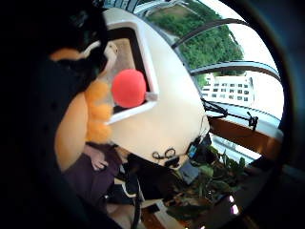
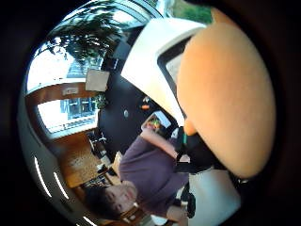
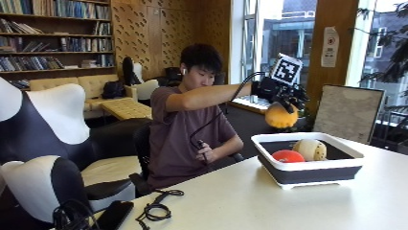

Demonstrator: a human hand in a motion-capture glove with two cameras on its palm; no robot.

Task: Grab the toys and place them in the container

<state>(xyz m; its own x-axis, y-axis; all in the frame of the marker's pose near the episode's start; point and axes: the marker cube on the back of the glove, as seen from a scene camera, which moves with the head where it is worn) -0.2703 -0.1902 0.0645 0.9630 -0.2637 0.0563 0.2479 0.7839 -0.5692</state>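
In the outside view my gloved right hand [image 3: 279, 92] is raised above the far left corner of the container [image 3: 308, 175], a white-rimmed dark tub on the white table. Its fingers curl over the top of an orange plush toy [image 3: 281, 118], which hangs in the air just over the rim. A red ball [image 3: 288, 156] and a beige round toy [image 3: 310, 149] lie inside the tub. In the little finger side palm view the orange toy [image 1: 71, 136] is close to the palm, with the red ball [image 1: 128, 88] and the tub's rim [image 1: 148, 71] beyond it. The orange toy [image 2: 230, 94] fills much of the thumb side view.
A coiled black cable [image 3: 155, 209] and a flat black device [image 3: 115, 215] lie near the table's left front edge. A pale board [image 3: 347, 112] stands behind the container. The person's bare hand [image 3: 204, 152] holds a cable by the chest. Chairs stand at the left.
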